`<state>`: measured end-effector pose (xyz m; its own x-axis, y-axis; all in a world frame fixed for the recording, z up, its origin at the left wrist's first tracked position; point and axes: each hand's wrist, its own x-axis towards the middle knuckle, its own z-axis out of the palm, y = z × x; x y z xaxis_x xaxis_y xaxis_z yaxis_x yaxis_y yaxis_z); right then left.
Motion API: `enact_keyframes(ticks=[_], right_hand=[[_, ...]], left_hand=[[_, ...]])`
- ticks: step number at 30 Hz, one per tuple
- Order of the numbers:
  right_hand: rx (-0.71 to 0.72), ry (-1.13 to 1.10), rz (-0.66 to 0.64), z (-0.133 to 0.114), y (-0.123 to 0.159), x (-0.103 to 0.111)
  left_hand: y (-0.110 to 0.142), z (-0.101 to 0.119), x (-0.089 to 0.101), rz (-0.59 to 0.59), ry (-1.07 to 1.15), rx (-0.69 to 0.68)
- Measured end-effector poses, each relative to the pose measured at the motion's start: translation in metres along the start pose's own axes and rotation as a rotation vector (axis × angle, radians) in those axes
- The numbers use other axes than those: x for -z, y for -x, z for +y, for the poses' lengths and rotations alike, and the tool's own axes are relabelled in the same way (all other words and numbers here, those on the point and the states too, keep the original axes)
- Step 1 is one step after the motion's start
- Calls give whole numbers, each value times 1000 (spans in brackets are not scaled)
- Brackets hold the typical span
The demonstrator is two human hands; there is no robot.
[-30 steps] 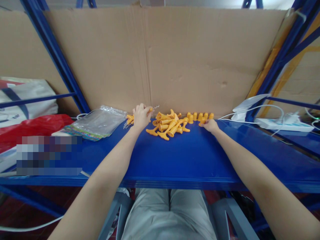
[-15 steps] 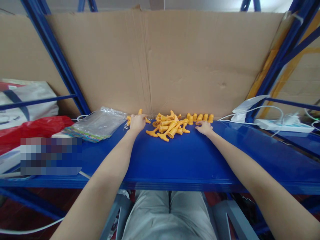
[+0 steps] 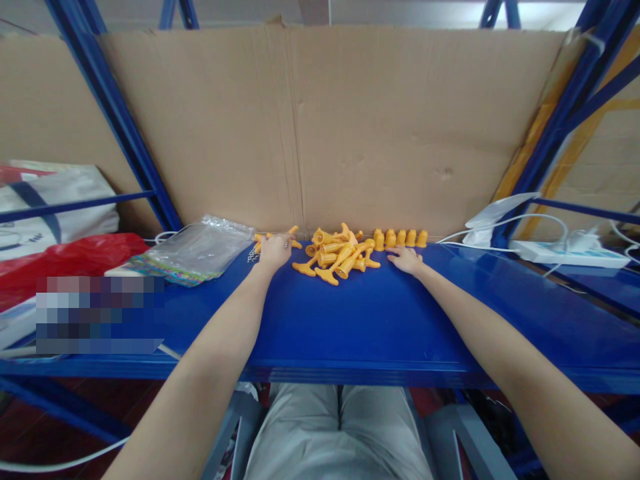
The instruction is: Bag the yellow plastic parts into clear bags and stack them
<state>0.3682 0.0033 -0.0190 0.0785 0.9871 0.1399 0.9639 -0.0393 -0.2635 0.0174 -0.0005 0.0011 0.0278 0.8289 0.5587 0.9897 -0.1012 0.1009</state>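
Observation:
At the back of the shelf, my left hand (image 3: pixel 277 249) is closed around a yellow T-shaped handle (image 3: pixel 292 231), whose end shows past my fingers. Other yellow handles lie under and beside that hand, along with shiny metal spirals (image 3: pixel 253 255); my fingers partly cover them. In the middle is a heap of yellow plastic pieces (image 3: pixel 330 257), T-shaped handles mixed with hollow cone-like parts. My right hand (image 3: pixel 406 259) rests low on the blue surface with fingers stretched and nothing visible in it. Just behind it, several small yellow caps (image 3: pixel 401 238) stand upright in a row.
A clear plastic bag (image 3: pixel 200 250) lies to the left, near a red bag (image 3: pixel 75 260) and a white cloth bag (image 3: pixel 65 200). On the right are a white power strip (image 3: pixel 565 252) and cables. A cardboard sheet (image 3: pixel 375 120) walls off the back of the blue shelf (image 3: pixel 350 327).
The handle at my left hand has gone from pointing up to leaning lower and rightward. My right hand has shifted slightly left and toward me from the caps.

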Motion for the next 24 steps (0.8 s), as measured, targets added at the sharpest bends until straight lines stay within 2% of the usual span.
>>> enact_keyframes(ticks=[8,14,24], right_hand=[[9,102,-99,0,-2,-2],[26,128,-127,-2,-1,-2],[73,126,-95,2,-4,-5]], left_hand=[[1,-2,-4,-99,-27,43],[2,-9,-7,-175,-32,92],[-2,-21,-15,-221,78,6]])
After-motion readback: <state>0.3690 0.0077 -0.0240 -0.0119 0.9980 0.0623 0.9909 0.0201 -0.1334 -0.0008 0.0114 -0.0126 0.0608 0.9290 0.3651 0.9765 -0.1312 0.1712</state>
